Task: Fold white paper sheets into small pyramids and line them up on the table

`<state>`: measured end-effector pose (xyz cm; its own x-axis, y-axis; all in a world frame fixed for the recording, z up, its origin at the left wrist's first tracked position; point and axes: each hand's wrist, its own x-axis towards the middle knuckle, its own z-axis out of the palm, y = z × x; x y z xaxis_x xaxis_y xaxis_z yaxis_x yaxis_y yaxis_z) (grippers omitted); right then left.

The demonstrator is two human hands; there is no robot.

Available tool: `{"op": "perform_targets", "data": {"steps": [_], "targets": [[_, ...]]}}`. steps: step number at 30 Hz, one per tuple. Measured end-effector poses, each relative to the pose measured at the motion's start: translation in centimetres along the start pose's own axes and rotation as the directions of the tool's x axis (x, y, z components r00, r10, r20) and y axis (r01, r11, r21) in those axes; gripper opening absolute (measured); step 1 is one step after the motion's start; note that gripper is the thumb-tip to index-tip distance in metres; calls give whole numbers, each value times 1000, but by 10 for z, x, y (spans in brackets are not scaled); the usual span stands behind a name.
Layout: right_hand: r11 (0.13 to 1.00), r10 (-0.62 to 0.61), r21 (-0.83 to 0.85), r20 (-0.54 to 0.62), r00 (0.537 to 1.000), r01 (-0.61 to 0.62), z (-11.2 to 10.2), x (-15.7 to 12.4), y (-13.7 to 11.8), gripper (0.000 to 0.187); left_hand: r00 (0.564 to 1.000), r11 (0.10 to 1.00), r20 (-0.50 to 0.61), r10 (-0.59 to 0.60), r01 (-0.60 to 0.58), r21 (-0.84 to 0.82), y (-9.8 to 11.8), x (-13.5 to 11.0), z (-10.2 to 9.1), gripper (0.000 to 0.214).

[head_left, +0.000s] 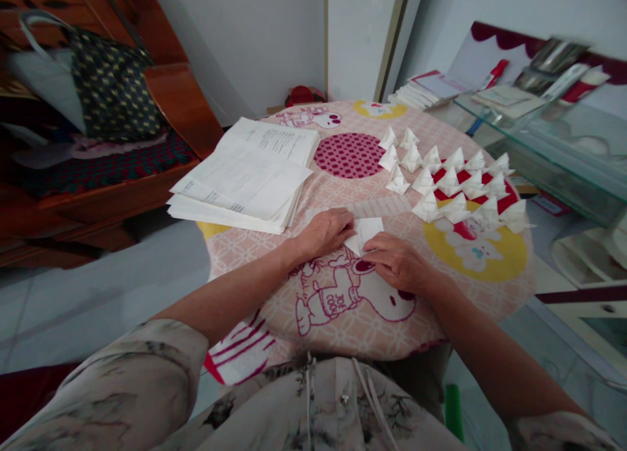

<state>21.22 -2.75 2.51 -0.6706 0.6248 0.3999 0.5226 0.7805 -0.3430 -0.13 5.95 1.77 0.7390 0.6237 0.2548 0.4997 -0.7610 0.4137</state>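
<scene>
A small white piece of paper [366, 232] lies partly folded on the pink cartoon-print tablecloth [343, 307], between both hands. My left hand [327, 231] presses down on its left edge with curled fingers. My right hand [398, 262] pinches its lower right corner. Several folded white paper shapes [455, 183] stand in a cluster on the cloth to the upper right of my hands.
A thick stack of printed sheets [247, 177] lies at the table's far left. A glass-topped counter [553, 138] with booklets and packages stands at the right. A wooden bench [98, 170] with a dark patterned bag [110, 79] stands at the left.
</scene>
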Motion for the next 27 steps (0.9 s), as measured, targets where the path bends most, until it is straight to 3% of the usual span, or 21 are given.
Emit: {"op": "perform_targets", "data": {"steps": [17, 27], "targets": [[1000, -6, 28, -78, 997, 9, 1, 1, -2, 31, 1000, 999, 7, 4, -4, 44, -1, 1, 1, 10], [998, 26, -55, -13, 1000, -26, 7, 3, -4, 32, 1000, 1000, 0, -11, 11, -1, -3, 2, 2, 10]]}}
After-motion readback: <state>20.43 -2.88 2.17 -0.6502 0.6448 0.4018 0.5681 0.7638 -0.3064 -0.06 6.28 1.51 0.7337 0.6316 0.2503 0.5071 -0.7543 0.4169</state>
